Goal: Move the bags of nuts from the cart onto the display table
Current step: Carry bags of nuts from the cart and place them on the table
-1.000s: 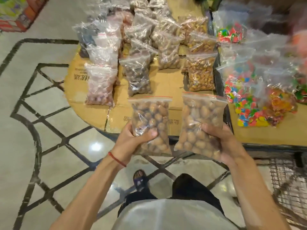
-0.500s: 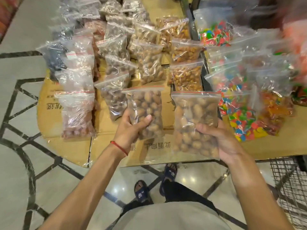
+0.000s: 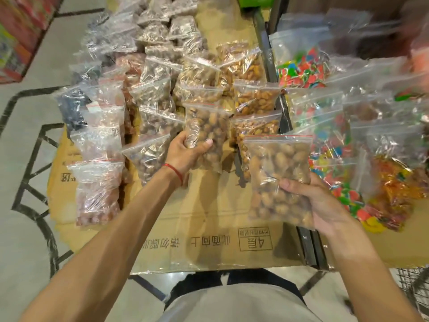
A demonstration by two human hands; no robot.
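Left hand [image 3: 185, 154] is gripping one bag of nuts [image 3: 206, 133] over the cardboard-covered display table [image 3: 209, 219]; right hand [image 3: 313, 201] is clutching a second bag [image 3: 278, 173]. Rows are getting packed, so dropping either carelessly could be knocking neighbouring bags [image 3: 151, 154] over.

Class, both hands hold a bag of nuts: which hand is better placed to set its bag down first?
Probably the left hand: its bag already reaches the nut rows; the right hand holds its bag nearer the body.

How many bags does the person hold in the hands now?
2. One bag of nuts is in the left hand, over the cardboard; another bag of nuts is in the right hand, nearer the person.
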